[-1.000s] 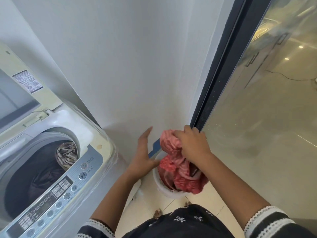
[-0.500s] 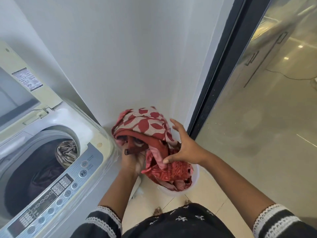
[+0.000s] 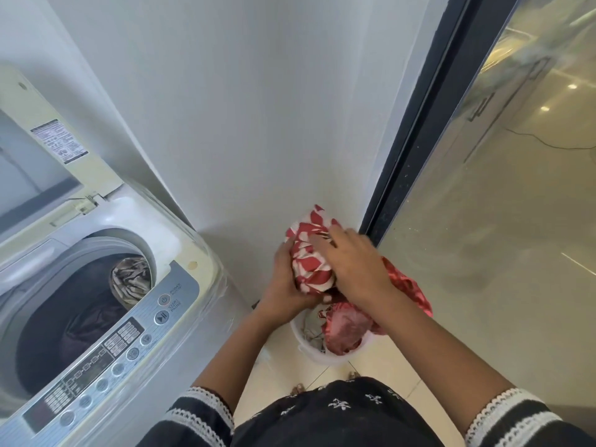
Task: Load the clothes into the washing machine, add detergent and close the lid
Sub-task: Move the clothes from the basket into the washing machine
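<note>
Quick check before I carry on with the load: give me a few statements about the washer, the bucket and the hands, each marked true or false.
1. The washing machine lid is closed. False: it stands open.
2. Both hands hold the red and white cloth. True: left hand, right hand.
3. The drum is empty. False: clothes already lie inside.
4. The white bucket still holds red clothes. True.
5. The bucket stands on top of the washer. False: it stands on the floor.
</note>
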{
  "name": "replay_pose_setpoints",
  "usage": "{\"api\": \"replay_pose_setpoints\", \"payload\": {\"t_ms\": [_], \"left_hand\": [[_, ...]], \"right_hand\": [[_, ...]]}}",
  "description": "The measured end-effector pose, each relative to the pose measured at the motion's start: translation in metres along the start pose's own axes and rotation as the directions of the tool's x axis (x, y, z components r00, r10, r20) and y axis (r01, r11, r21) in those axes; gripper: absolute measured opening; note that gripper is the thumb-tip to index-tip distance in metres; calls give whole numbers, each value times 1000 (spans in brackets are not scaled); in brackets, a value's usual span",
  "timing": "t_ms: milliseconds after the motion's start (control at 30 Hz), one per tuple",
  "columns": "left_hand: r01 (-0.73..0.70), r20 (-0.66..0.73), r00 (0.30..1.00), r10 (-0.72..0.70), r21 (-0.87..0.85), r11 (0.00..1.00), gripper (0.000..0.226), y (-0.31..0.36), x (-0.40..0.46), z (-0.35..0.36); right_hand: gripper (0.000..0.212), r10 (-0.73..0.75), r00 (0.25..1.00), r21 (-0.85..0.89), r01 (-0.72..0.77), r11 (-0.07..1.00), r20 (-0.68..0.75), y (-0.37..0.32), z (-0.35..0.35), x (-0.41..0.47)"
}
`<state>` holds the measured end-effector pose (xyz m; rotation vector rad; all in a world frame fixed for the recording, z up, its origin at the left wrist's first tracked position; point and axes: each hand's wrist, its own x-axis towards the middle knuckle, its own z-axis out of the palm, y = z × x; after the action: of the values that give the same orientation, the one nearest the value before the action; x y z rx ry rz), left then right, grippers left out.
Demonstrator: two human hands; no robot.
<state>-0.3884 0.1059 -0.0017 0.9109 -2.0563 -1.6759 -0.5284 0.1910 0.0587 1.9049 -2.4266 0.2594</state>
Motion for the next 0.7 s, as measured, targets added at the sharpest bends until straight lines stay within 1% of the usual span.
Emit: {"api": "replay_pose_setpoints", "payload": {"t_ms": [33, 67, 100, 133, 167, 200, 233, 267, 300, 333, 367, 400, 433, 467, 500, 533, 567, 600, 633, 667, 700], "left_hand": [[9, -52, 999, -13, -86, 996, 99, 4, 1, 1], [12, -121, 992, -32, -165, 986, 80, 6, 2, -2], [-5, -179, 983, -34, -214, 977, 65, 9, 2, -8], [-35, -219, 975, -23, -259, 965, 58, 12, 2, -16], [-61, -242, 970, -23, -337, 940, 57, 12, 2, -27], [-72, -233, 972, -28, -410, 909, 59, 11, 4, -37], [-87, -226, 974, -30, -487, 869, 51, 12, 4, -44], [-95, -244, 968, -50, -546, 833, 34, 15, 4, -48], [-71, -253, 961, -114, -623, 779, 20, 21, 3, -49], [-4, -253, 939, -233, -684, 730, 24, 24, 2, -47], [105, -227, 908, -352, -689, 717, 29, 26, 2, -40], [223, -174, 880, -443, -672, 706, 29, 25, 2, -32], [291, -98, 873, -478, -681, 672, 29, 28, -2, -23], [324, -21, 886, -462, -685, 653, 34, 32, -3, -14], [320, 35, 911, -411, -689, 650, 40, 31, -3, -7], [309, 80, 936, -342, -649, 695, 37, 27, -4, -3], [310, 120, 947, -297, -575, 757, 30, 21, -5, -2], [322, 151, 947, -285, -473, 820, 32, 15, -6, -4], [323, 164, 946, -280, -389, 863, 46, 8, -7, -8], [318, 145, 948, -285, -334, 887, 69, 0, -9, -12], [308, 88, 951, -296, -290, 906, 96, -6, -9, -16]], "right_hand": [[73, -51, 998, 117, 54, 992, -27, -7, -5, 1], [79, -68, 996, 299, 81, 951, -54, -12, -10, 3], [83, -53, 996, 509, 83, 857, -73, -14, -17, 5], [88, -26, 996, 673, 78, 735, -87, -12, -22, 6], [96, 2, 997, 759, 61, 648, -82, -8, -27, 6], [105, 24, 998, 790, 31, 612, -57, -3, -30, 5], [115, 33, 999, 798, -8, 603, -15, 3, -30, 3], [123, 31, 999, 796, -49, 604, 38, 7, -27, 1], [129, 21, 996, 798, -82, 598, 86, 9, -23, -1], [133, 3, 993, 812, -97, 575, 117, 7, -16, -3], [135, -15, 992, 850, -99, 517, 125, 4, -10, -4], [134, -12, 994, 899, -94, 427, 109, -2, -4, -3], [129, 30, 996, 936, -86, 340, 81, -7, 1, -3], [120, 107, 993, 955, -82, 284, 53, -10, 5, -2], [109, 205, 978, 960, -86, 268, 30, -11, 7, -1], [98, 298, 954, 952, -110, 287, 20, -8, 8, -1], [89, 370, 929, 932, -143, 332, 11, -3, 10, -2], [81, 424, 906, 899, -174, 403, -15, 3, 11, -3], [77, 457, 888, 834, -210, 510, -56, 10, 10, -3], [75, 453, 885, 712, -249, 657, -109, 18, 8, -3], [74, 400, 903, 507, -276, 817, -154, 25, 6, -2]]}}
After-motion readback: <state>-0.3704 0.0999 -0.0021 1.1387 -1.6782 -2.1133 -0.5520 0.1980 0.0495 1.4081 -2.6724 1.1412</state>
